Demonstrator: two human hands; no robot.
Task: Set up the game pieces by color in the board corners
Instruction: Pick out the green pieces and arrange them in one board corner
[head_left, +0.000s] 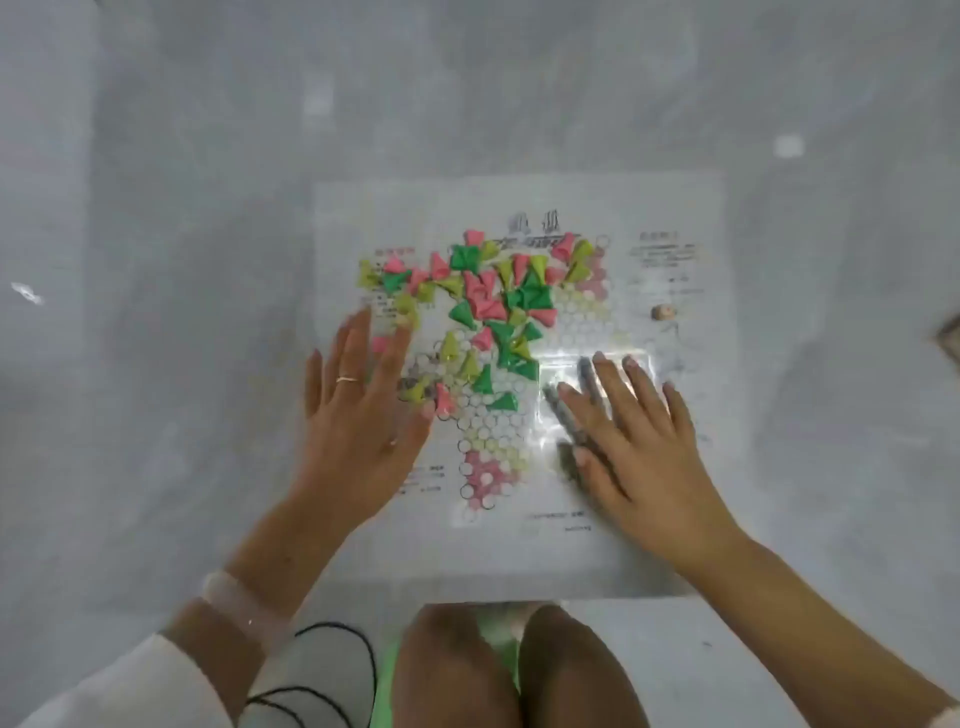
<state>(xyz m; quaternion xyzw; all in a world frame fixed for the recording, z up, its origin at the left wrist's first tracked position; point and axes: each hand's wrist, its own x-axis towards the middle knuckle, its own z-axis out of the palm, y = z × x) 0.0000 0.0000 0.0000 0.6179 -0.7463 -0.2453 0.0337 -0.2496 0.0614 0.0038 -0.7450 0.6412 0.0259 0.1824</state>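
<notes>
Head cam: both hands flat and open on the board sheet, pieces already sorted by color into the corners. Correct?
Not quite. The head view shows the left hand and right hand flat and open on the board sheet, but the pieces are not sorted: pink, green and yellow cones lie mixed in one loose pile across the upper middle of the board.

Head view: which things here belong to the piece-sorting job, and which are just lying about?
Job:
- game board
- pink pieces
- green pieces
- yellow pieces
- left hand, flat, fingers straight
- right hand, flat on the board

Lying about:
- black cable
- small round thing, too blurred to identify
</notes>
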